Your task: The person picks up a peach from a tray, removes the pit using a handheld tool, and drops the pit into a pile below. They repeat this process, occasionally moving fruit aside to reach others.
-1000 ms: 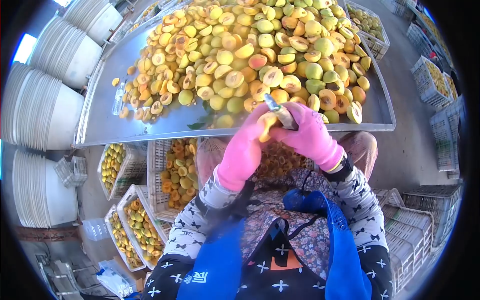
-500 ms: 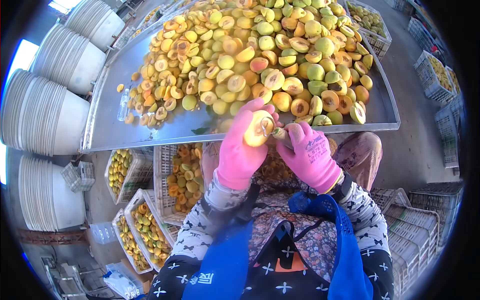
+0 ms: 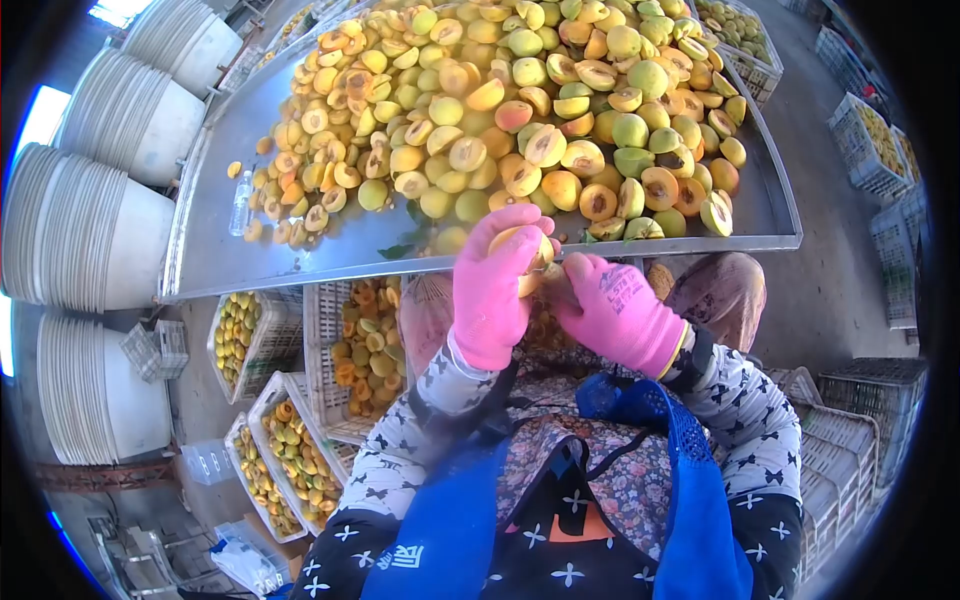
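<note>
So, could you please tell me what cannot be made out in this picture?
- Head view: the tip of the tool in the right hand, hidden by the held fruit and left hand.
- Head view: any stone inside that fruit, covered by fingers.
- Head view: the far edge of the table, cut off by the top.

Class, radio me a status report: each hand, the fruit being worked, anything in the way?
Left hand gripping fruit. Right hand closed beside it, tool mostly hidden. Nothing seen blocking; metal table rim close by.
</note>
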{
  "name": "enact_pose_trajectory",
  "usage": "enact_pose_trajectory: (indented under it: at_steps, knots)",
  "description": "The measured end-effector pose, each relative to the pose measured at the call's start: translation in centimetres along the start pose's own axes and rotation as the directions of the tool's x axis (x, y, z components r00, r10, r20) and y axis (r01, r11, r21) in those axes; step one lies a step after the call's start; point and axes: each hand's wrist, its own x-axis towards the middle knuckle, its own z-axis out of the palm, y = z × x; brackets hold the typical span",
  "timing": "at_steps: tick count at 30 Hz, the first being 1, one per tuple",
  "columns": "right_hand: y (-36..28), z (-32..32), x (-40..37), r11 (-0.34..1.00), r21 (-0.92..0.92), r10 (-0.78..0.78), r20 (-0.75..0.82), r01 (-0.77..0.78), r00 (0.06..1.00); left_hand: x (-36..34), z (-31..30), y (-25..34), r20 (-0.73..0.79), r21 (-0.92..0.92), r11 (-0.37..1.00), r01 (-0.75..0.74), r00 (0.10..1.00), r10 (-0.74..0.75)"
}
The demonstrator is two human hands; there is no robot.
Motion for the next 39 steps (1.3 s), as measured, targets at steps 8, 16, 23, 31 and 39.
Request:
enact_pose_trajectory:
  at_steps: [8,16,23,31,39]
  knots:
    - [-2.5,0.3,0.0,0.536,0.725,0.259,0.347,-0.433,0.902,1.1,1.3,-0.1,-0.093,0.073,0.995,-0.069,0.993,0.076]
    - [-1.7,-2.2,0.0,0.305,0.703,0.116,0.642,-0.642,0.758,1.8,-0.2,0.0,0.046,0.190,0.969,0.155,0.985,-0.167]
    - [-0.1,-3.0,-0.6,0.225,0.678,-0.027,0.722,-0.700,0.691,1.3,0.1,0.0,0.104,0.280,0.946,0.165,0.974,-0.201]
    - [1.5,-2.7,-2.3,0.553,0.467,0.025,0.818,-0.690,0.574,-1.4,-7.7,4.6,-0.030,0.513,0.838,0.189,0.979,-0.202]
    - [4.4,1.5,-3.7,0.984,0.112,0.078,0.432,-0.140,0.898,1.1,-13.5,9.0,-0.247,0.697,0.694,0.180,0.969,-0.004]
